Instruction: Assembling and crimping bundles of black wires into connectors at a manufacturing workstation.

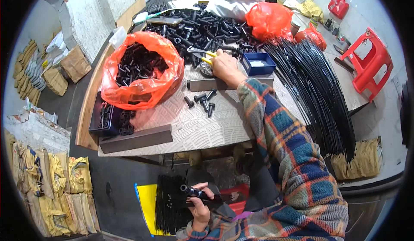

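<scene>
My left hand [201, 208], low over my lap, is closed around a black tubular plastic part [192, 191] whose open end faces up and left. Beneath it lies a bundle of thin black rods [167, 204], partly over a yellow sheet [146, 206]. My right hand [227, 67] reaches onto the table and grips yellow-handled pliers [208, 56]; their metal jaws point left. Just under the pliers sits a small round dish [207, 68] of shiny metal bits. Several loose black tubular parts [204, 101] lie nearer me on the tabletop.
An open red plastic bag [172, 83] of black parts stands left, beside a dark blue bin [103, 131]. A blue tray [259, 71], metal bars [137, 138], a parts heap [207, 27] and long black rods [317, 90] occupy the table. A red stool [366, 64] stands right.
</scene>
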The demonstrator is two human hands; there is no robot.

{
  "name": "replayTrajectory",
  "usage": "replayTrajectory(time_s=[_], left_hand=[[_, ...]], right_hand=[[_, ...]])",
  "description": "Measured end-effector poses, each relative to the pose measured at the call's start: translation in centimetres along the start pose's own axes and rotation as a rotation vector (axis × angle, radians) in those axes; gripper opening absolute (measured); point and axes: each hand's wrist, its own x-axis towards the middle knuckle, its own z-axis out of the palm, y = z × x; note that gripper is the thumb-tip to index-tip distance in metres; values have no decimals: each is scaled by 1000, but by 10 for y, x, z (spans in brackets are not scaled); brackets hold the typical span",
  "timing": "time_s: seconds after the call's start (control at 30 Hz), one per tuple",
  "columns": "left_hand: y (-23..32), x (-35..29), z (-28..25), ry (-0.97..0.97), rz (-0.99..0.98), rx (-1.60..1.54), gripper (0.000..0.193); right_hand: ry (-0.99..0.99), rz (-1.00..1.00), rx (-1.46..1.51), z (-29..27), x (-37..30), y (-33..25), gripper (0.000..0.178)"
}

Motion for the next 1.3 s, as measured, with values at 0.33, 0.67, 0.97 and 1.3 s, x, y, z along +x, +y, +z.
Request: replayTrajectory(time_s=[0.33,0.67,0.97,1.3], left_hand=[[3,13,6,38,114,73,63],[19,-5,7,66,99,85,62],[55,-14,28,-223,25,0,54],[75,-64,53,-308,106,103,53]], right_hand=[[-9,31,81,2,12,13,16],[56,20,234,-37,-13,10,18],[-149,-17,1619,-138,-215,-69,11],[-11,-19,1739,-177,-313,-103,19]])
